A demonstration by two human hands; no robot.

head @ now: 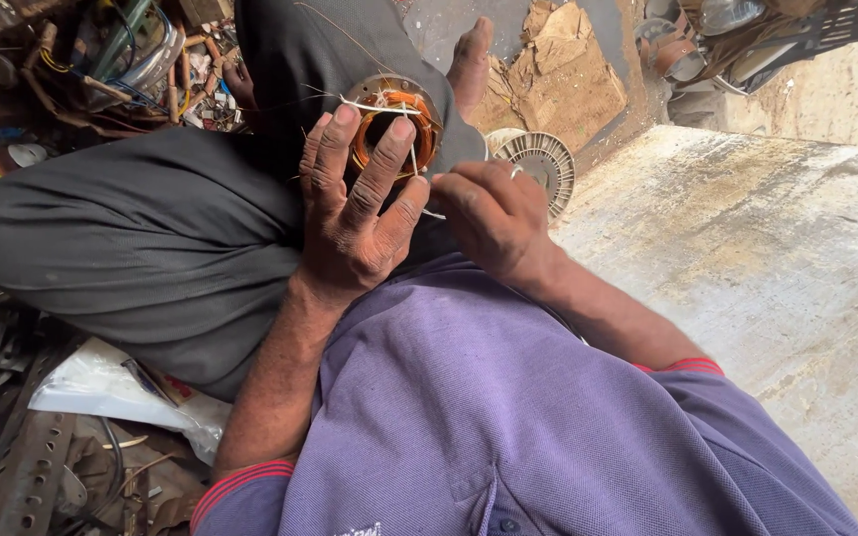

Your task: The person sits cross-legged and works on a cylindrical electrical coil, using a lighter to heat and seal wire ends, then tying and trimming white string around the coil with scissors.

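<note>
Bare concrete floor (767, 258) fills the right side, pale and stained, with torn cardboard (563, 69) lying at its far edge. Scrap crowds the left: a tangle of wires and metal parts (121, 60) at the top, a perforated metal strip (17, 476) and a white plastic bag (101, 387) at the bottom. The person sits cross-legged in dark grey trousers (151, 248) and a purple shirt (469, 417), one bare foot (471, 60) showing beyond the knee.

The left hand (355, 213) is curled around a round motor stator (394, 124) with copper windings, fingers spread over its near face and gripping it just above the lap. The right hand (494, 213) is closed beside it, fingertips pinched, seemingly on a thin white strip (379, 105) or thread that runs across the windings, though the grip itself is hard to make out. Loose wire ends stick out around the stator. A round ribbed metal disc (546, 164) lies on the floor just behind the right hand.
</note>
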